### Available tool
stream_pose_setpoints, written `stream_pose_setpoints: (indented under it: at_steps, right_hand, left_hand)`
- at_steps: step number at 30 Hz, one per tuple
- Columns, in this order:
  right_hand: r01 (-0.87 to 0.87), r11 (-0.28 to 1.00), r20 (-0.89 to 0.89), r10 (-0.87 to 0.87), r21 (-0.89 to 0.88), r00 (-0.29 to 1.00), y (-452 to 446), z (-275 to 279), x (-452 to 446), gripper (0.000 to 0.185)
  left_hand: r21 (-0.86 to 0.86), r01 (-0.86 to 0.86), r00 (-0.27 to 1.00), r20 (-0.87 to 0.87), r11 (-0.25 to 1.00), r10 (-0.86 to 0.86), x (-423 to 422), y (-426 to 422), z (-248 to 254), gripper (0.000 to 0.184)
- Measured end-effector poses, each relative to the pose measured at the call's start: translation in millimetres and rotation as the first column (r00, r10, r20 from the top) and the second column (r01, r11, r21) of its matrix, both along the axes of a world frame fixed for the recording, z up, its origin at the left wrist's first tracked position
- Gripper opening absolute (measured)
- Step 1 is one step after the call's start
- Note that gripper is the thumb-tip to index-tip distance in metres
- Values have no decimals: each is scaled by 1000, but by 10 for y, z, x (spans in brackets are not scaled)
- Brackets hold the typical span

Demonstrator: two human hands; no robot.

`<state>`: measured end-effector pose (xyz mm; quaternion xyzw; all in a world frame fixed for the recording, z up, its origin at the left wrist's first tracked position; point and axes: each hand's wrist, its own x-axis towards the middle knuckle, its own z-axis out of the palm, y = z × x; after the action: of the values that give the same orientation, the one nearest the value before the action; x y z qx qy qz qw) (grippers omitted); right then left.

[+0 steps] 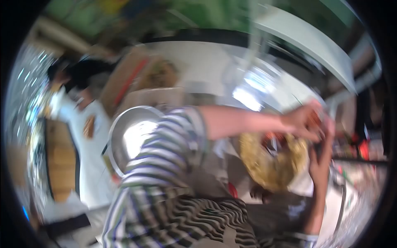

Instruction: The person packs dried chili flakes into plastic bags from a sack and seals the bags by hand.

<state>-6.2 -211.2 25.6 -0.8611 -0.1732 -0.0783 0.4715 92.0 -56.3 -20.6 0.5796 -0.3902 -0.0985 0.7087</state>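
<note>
Strong motion blur softens everything. My left hand reaches across from the left, its fingers curled. My right hand comes up from the bottom right and meets it, fingers pointing upward. Both close around something small and dark between them, too blurred to name. Just left of the hands and below my left forearm lies a crumpled gold, ring-like thing, with some red pieces near its upper part. A round metal bowl stands behind my striped left sleeve.
A person in pale clothing is at the left. Brown cardboard with a red strip lies on the white table. Shiny clear plastic is at the upper middle. A white frame crosses the upper right.
</note>
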Motion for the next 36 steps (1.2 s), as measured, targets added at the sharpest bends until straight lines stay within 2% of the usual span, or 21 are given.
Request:
stream_pose_setpoints:
  at_steps: [4, 5, 7, 8, 10, 12, 15, 16, 18, 19, 20, 21, 23, 25, 27, 29, 30, 32, 33, 35, 36]
  right_hand:
    - [23, 993, 32, -27, 116, 999, 62, -62, 52, 68]
    - [75, 992, -8, -75, 97, 997, 91, -70, 57, 66]
    - [-2, 1000, 12, 2, 23, 1000, 24, -112, 18, 68]
    - [-16, 999, 22, 16, 27, 1000, -42, -189, 3, 68]
    - [8, 1000, -24, -8, 13, 1000, -217, -396, 51, 69]
    - [42, 999, -79, -42, -9, 996, -306, -517, 91, 71]
    - [44, 998, -34, -43, 36, 998, 144, -71, 5, 68]
    - [40, 999, -34, -39, 33, 999, 193, -56, 15, 68]
    - [80, 984, 131, -102, 160, 986, 254, -47, 34, 66]
    - [77, 984, 132, -99, 158, 986, 262, -24, 44, 66]
    - [92, 985, 224, -123, 144, 967, 268, 14, 57, 66]
    - [110, 985, 313, -147, 133, 938, 275, 36, 65, 66]
    - [136, 975, 319, -187, 175, 929, 296, 67, 46, 64]
    - [161, 982, 381, -111, -101, 918, 275, 143, 4, 60]
    - [162, 978, 428, -92, -129, 899, 263, 106, 7, 56]
    - [223, 920, 542, -15, -321, 840, 109, -16, 21, 55]
    - [222, 920, 541, -14, -322, 841, -129, -244, 69, 55]
    - [137, 856, 271, 3, -498, 963, -654, -769, 179, 55]
    - [137, 857, 271, 4, -498, 963, -670, -790, 179, 55]
    - [67, 963, 225, -6, -262, 974, -686, -808, 166, 56]
    - [67, 963, 225, -6, -263, 974, -513, -621, 139, 56]
  left_hand:
    - [-260, 81, 992, -74, 962, -104, 65, -90, -106, 68]
    - [-255, 91, 989, -88, 963, -116, 89, -55, -80, 75]
    - [-207, -86, 976, 180, 974, 125, 155, -156, -171, 80]
    - [-205, -98, 972, 190, 974, 137, 155, -148, -216, 80]
    - [-135, -114, 988, 86, 984, 127, 88, -45, -106, 83]
    - [-116, -153, 978, 121, 981, 167, 124, -49, -157, 84]
    - [-70, -198, 968, 143, 978, 207, 124, 21, -91, 85]
    - [-69, -165, 982, 78, 984, 170, 94, 59, -33, 84]
    - [-73, -134, 991, 13, 988, 135, 91, 57, -30, 84]
    - [-33, -208, 976, 65, 978, 209, 116, 7, -79, 83]
    - [2, -283, 952, 121, 959, 281, 134, -9, -102, 83]
    - [1, -287, 951, 122, 958, 285, 137, 7, -83, 83]
    - [-30, -255, 967, 22, 967, 255, 149, 36, -41, 83]
    - [-50, -288, 955, 62, 956, 291, 189, -31, -136, 82]
    - [-71, -320, 940, 101, 945, 326, 187, -61, -162, 82]
    - [-55, -226, 972, -79, 973, 222, 139, -55, -126, 80]
    - [-56, -227, 972, -81, 972, 222, 122, -45, -96, 80]
    - [-18, -141, 976, -168, 990, 136, 98, -28, -48, 79]
    - [-18, -141, 976, -168, 990, 136, 125, -58, -104, 79]
    - [-25, -199, 977, -82, 980, 196, 200, -142, -256, 79]
    - [-25, -198, 977, -82, 980, 196, 197, -128, -241, 79]
